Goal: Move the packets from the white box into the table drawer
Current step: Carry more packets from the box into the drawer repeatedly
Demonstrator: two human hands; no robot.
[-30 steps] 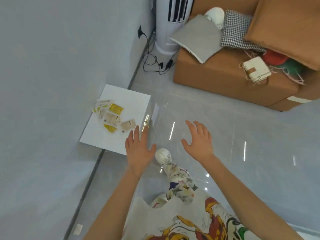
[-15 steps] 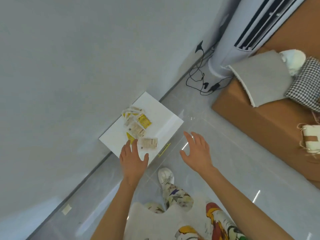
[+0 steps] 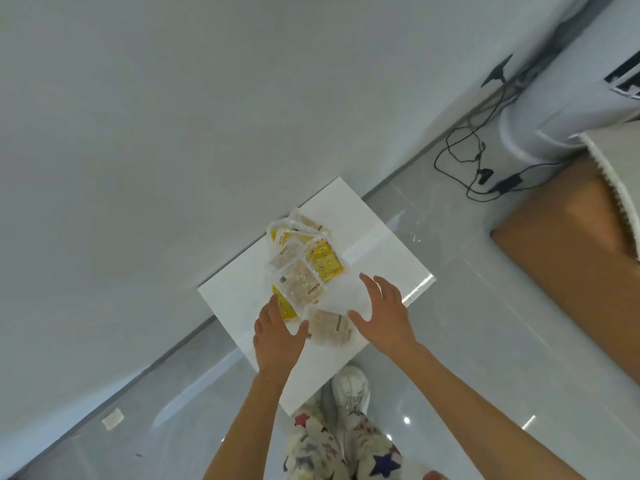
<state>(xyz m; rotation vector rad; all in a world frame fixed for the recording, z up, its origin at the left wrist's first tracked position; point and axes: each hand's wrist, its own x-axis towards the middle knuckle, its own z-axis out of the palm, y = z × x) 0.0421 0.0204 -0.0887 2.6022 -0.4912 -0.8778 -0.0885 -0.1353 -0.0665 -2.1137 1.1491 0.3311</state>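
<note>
A white box (image 3: 367, 233) stands on the floor against the wall, its flat white top facing me. Several clear and yellow packets (image 3: 304, 268) lie in a loose pile on it, and one beige packet (image 3: 329, 329) lies apart at the near side. My left hand (image 3: 277, 336) hovers over the near edge of the pile, fingers straight and spread, holding nothing. My right hand (image 3: 382, 315) is spread open just right of the beige packet, also empty. No table drawer is in view.
A grey wall fills the left and top. A white tower fan (image 3: 561, 98) with black cables (image 3: 478, 168) stands at the back right beside a brown sofa (image 3: 571, 258). My white shoe (image 3: 351, 386) stands on the glossy tiled floor just below the box.
The view has closed in on the box and turned. Both hands have moved forward from the box's near edge to over the packets, staying open.
</note>
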